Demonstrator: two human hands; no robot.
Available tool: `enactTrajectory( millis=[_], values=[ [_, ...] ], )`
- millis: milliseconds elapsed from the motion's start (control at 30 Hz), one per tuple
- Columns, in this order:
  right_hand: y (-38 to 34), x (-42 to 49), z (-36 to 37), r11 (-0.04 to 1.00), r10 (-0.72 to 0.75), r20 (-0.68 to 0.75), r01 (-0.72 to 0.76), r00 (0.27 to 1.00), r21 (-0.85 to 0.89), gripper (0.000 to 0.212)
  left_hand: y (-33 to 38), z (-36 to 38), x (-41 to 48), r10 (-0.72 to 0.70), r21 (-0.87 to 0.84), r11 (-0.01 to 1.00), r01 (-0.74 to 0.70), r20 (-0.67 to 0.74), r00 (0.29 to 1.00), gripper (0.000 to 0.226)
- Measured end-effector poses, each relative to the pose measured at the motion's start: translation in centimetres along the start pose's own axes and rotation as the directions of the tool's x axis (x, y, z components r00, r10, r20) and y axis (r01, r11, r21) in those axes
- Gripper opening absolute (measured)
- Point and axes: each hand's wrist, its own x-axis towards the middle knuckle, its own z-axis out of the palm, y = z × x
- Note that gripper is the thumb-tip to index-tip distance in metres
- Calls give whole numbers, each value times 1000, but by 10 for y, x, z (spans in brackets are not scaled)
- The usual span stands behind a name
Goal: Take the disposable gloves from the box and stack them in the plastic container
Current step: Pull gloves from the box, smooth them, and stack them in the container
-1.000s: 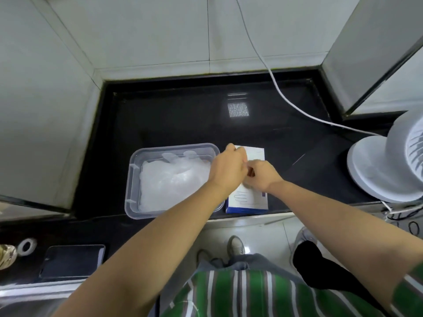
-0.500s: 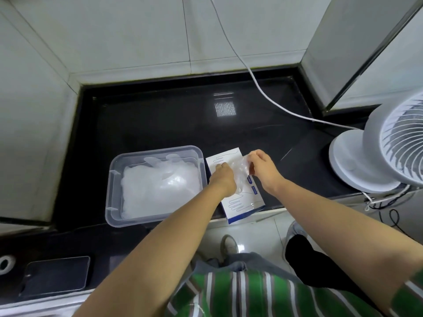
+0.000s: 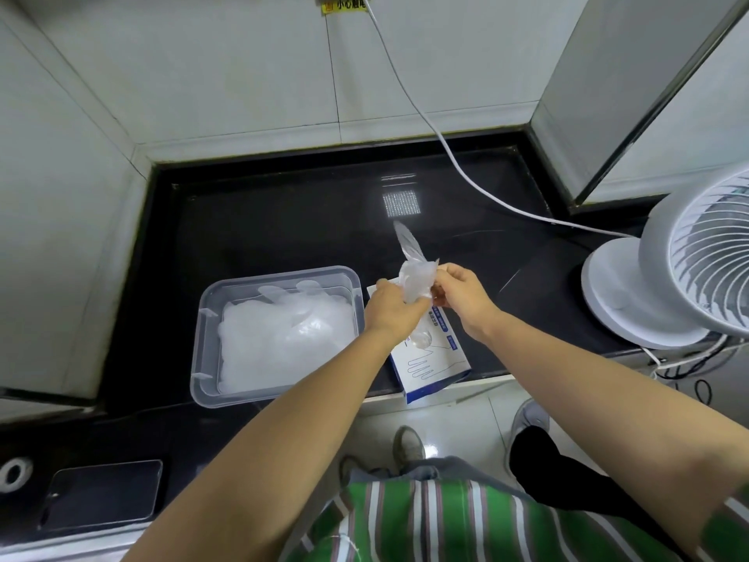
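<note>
Head view. Both hands are raised above the black worktop (image 3: 283, 221), meeting over the far end of the glove box (image 3: 435, 358). The left hand (image 3: 391, 308) grips the lower part of one clear disposable glove (image 3: 415, 277); the right hand (image 3: 462, 296) pinches the same glove at its upper right edge, fingers closed on the film. The glove is bunched between the two hands, one thin tip standing up beyond them. The box lies flat beneath and on the near side of the hands, its near corner overhanging the worktop edge. The plastic container (image 3: 206, 350) sits just left of the left hand, beside the box; whether they touch cannot be told. A pile of stacked gloves (image 3: 283, 338) lies inside it. A white fan (image 3: 681, 265) stands well to the right of the right hand. A phone (image 3: 101, 494) lies far to the near left.
</note>
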Motion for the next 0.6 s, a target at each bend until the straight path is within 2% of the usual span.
enactTrajectory(
  millis=[67,133,167,233,300,333,433,467,533,600],
  values=[
    [-2,-3,-3,999,-24,76,22,997,27,17,5,2,-1,107,-39,994,-106,21,994,52],
    [-3,-7,-4,1000,-17,140,18,990,-10,25,8,2,1,138,-22,990,-138,25,990,33],
    [-2,-8,-2,1000,0,140,3,990,-19,26,9,0,3,127,-3,992,-127,-1,992,25],
    [4,-9,0,997,26,96,-20,995,-72,21,8,-3,7,47,-32,998,-48,-44,998,29],
    [13,-10,1,977,67,103,-45,992,-209,7,5,-6,6,-24,-138,990,18,-40,999,36],
    [16,-11,2,944,100,137,-51,985,-325,8,4,-8,4,-27,-167,986,19,-45,999,39],
    [26,-10,9,802,189,201,-33,961,-596,35,4,-12,5,24,-196,980,-41,-90,996,34],
    [28,-8,13,775,193,191,-29,962,-631,42,5,-15,6,33,-192,980,-55,-117,993,31],
    [29,-4,19,732,192,156,-35,969,-680,56,9,-23,4,23,-318,945,-73,-159,987,28],
    [27,0,18,748,224,171,-56,959,-662,57,15,-34,-1,57,-428,893,-138,-196,979,28]
  ],
)
